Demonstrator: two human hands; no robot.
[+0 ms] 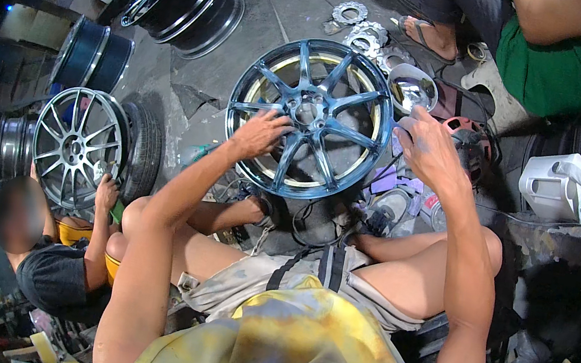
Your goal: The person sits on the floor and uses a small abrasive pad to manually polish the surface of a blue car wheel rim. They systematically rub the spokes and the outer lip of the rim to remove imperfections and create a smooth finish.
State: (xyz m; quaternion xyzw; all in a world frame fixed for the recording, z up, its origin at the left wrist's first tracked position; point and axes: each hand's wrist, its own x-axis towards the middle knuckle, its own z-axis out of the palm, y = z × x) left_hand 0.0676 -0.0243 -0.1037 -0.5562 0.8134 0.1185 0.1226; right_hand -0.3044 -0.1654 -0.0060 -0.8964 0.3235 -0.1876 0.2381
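A multi-spoke alloy wheel rim (295, 172) with a shiny dark blue-grey finish stands in front of my legs, its face toward me. My left hand (261, 134) lies over a left-hand spoke near the hub, fingers stretched and slightly apart. At the rim's right edge is my right hand (427, 149), its fingers curled in; whether they grip the edge or a small thing is hidden. Just beyond that hand sits a shiny metal bowl-shaped piece (413, 89). Purple pads (384, 180) lie below it, beside the rim.
Left, a co-worker (66, 272) holds a silver multi-spoke wheel (74, 145) beside a tire (141, 152). More rims (199, 14) stand at far left. Ring-shaped metal parts (364, 38) lie beyond my rim. Another person in green (547, 70) sits far right, near a white plastic container (560, 188). Cables cross the floor.
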